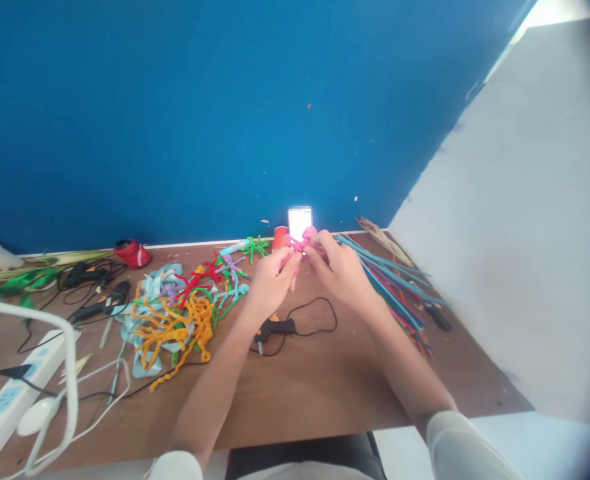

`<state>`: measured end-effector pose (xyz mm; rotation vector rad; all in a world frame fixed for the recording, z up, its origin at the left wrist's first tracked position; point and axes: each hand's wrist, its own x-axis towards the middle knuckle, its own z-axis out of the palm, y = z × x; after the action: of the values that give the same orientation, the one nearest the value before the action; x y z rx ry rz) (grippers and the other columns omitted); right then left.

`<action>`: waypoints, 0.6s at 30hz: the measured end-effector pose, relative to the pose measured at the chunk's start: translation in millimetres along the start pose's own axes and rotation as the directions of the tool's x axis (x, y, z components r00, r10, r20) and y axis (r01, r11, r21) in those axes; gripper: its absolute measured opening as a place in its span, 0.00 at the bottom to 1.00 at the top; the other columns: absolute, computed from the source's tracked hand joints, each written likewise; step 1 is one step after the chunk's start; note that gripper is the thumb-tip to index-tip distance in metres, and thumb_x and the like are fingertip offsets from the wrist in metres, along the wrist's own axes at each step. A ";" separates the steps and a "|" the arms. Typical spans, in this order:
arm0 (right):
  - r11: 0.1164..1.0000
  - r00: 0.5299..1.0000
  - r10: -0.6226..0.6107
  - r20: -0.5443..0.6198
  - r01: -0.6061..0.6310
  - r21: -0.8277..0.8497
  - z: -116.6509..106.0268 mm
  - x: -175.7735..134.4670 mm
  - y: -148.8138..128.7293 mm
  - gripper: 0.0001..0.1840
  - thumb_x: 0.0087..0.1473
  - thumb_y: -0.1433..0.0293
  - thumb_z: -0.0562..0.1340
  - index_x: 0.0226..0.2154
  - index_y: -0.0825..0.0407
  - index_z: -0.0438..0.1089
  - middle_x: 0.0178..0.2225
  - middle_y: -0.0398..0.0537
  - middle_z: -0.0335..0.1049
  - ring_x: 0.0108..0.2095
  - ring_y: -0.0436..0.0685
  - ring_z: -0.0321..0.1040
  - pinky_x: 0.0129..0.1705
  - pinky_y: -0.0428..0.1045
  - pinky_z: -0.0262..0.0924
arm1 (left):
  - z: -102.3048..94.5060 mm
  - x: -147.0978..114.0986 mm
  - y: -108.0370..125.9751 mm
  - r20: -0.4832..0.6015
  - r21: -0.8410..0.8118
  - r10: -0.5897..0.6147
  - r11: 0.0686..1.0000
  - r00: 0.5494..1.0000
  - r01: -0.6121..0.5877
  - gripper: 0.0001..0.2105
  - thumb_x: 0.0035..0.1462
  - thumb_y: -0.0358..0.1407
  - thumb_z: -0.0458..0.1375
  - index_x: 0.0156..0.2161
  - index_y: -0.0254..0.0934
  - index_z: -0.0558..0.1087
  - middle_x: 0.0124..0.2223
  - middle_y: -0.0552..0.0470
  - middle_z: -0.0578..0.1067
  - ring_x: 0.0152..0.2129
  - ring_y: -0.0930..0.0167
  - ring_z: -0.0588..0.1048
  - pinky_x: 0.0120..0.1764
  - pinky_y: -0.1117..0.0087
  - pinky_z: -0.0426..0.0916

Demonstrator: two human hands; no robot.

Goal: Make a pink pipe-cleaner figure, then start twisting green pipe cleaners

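Observation:
Both my hands pinch a pink fuzzy pipe-cleaner piece (309, 235), raised above the table in front of a lit phone (300, 221). My left hand (273, 275) has thumb and fingers closed on its left side. My right hand (335, 261) grips the right side between thumb and fingers. A rounded pink lump shows at its top; the lower part is hidden by my fingers. Behind my left hand stands a red cup (280, 236), partly covered. Below my hands lies a black glue gun (276, 327) with its cord looped to the right.
Left of my hands lies a heap of orange pipe-cleaner figures (185, 327) with pale blue ribbon (147, 360). Blue, red and orange pipe cleaners (389, 280) lie at right. A white power strip (19, 393), white tube (72, 373) and more glue guns (102, 305) occupy the left.

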<state>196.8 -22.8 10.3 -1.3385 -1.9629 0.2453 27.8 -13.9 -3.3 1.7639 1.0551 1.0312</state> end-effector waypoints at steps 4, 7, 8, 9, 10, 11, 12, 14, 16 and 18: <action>0.933 0.986 0.037 0.165 -0.093 0.347 -4.9 -2.0 0.0 0.13 0.69 0.57 0.51 0.39 0.48 0.62 0.25 0.39 0.70 0.23 0.50 0.63 0.29 0.47 0.51 | 1.0 1.1 -1.3 -0.071 -0.053 -0.010 0.999 0.997 0.006 0.17 0.68 0.47 0.50 0.32 0.37 0.66 0.18 0.60 0.66 0.15 0.78 0.63 0.24 0.76 0.58; 0.906 0.987 0.026 0.158 -0.090 0.413 -6.5 -1.9 2.2 0.13 0.68 0.59 0.53 0.36 0.48 0.64 0.26 0.39 0.68 0.25 0.49 0.61 0.30 0.47 0.51 | 1.6 1.5 -2.5 -0.087 -0.109 -0.029 0.994 0.996 0.019 0.14 0.68 0.45 0.51 0.36 0.38 0.68 0.17 0.61 0.65 0.14 0.78 0.62 0.22 0.76 0.56; 0.909 0.991 0.018 0.133 -0.072 0.410 -6.7 -1.5 2.9 0.12 0.67 0.60 0.55 0.35 0.49 0.65 0.27 0.39 0.68 0.26 0.49 0.61 0.31 0.47 0.51 | 1.9 1.4 -2.7 -0.079 -0.125 -0.036 0.992 0.996 0.026 0.13 0.68 0.45 0.51 0.37 0.38 0.68 0.17 0.62 0.65 0.14 0.78 0.62 0.21 0.76 0.56; 0.913 0.994 0.012 0.105 -0.054 0.404 -6.8 -1.0 3.4 0.11 0.66 0.61 0.56 0.34 0.49 0.66 0.27 0.40 0.67 0.28 0.49 0.60 0.32 0.47 0.51 | 2.3 1.2 -2.9 -0.070 -0.132 -0.042 0.991 0.997 0.033 0.13 0.68 0.46 0.51 0.37 0.38 0.68 0.17 0.62 0.65 0.14 0.78 0.62 0.21 0.76 0.56; 0.916 0.997 0.009 0.082 -0.041 0.399 -6.8 -0.7 3.6 0.11 0.66 0.62 0.57 0.34 0.50 0.67 0.28 0.40 0.67 0.28 0.49 0.60 0.32 0.48 0.51 | 2.8 0.9 -3.0 -0.063 -0.132 -0.045 0.991 0.997 0.037 0.14 0.67 0.46 0.52 0.36 0.38 0.68 0.17 0.61 0.65 0.14 0.78 0.62 0.21 0.77 0.57; 0.917 0.998 0.010 0.067 -0.036 0.398 -6.9 -0.6 3.6 0.12 0.66 0.61 0.57 0.34 0.50 0.68 0.28 0.41 0.67 0.29 0.50 0.60 0.32 0.48 0.50 | 3.3 0.6 -3.0 -0.060 -0.125 -0.046 0.991 0.997 0.038 0.15 0.67 0.47 0.52 0.35 0.38 0.67 0.18 0.61 0.66 0.15 0.78 0.63 0.22 0.77 0.58; 0.915 0.998 0.014 0.063 -0.038 0.403 -7.0 -0.8 3.4 0.12 0.65 0.61 0.58 0.35 0.50 0.69 0.28 0.41 0.67 0.29 0.50 0.60 0.32 0.48 0.50 | 3.9 0.3 -3.0 -0.060 -0.115 -0.045 0.993 0.997 0.038 0.16 0.67 0.48 0.52 0.34 0.38 0.66 0.18 0.60 0.66 0.15 0.78 0.64 0.22 0.77 0.58; 0.902 0.995 0.018 0.103 -0.061 0.427 -7.2 -1.9 2.7 0.10 0.63 0.59 0.60 0.37 0.49 0.69 0.27 0.40 0.67 0.27 0.49 0.60 0.30 0.48 0.49 | 4.7 0.1 -3.1 -0.066 -0.105 -0.044 0.994 0.997 0.037 0.16 0.67 0.48 0.52 0.33 0.38 0.67 0.19 0.60 0.67 0.15 0.78 0.65 0.23 0.77 0.59; 0.893 0.987 0.014 0.160 -0.084 0.442 -7.2 -3.1 2.2 0.09 0.62 0.60 0.61 0.38 0.48 0.68 0.26 0.38 0.67 0.24 0.49 0.59 0.28 0.48 0.48 | 5.2 0.5 -3.3 -0.065 -0.111 -0.048 0.993 0.997 0.040 0.15 0.67 0.47 0.52 0.35 0.38 0.68 0.19 0.61 0.67 0.15 0.78 0.65 0.22 0.77 0.59; 0.895 0.984 0.011 0.178 -0.089 0.437 -7.2 -3.7 2.1 0.08 0.63 0.61 0.61 0.38 0.48 0.67 0.26 0.39 0.68 0.24 0.49 0.59 0.28 0.47 0.49 | 5.1 1.1 -3.7 -0.054 -0.114 -0.051 0.992 0.997 0.044 0.14 0.67 0.46 0.52 0.37 0.38 0.68 0.18 0.61 0.66 0.15 0.77 0.65 0.22 0.77 0.59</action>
<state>203.7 -26.8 12.6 -1.0917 -1.8591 0.8087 31.9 -12.9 -8.1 1.6201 1.0477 1.0955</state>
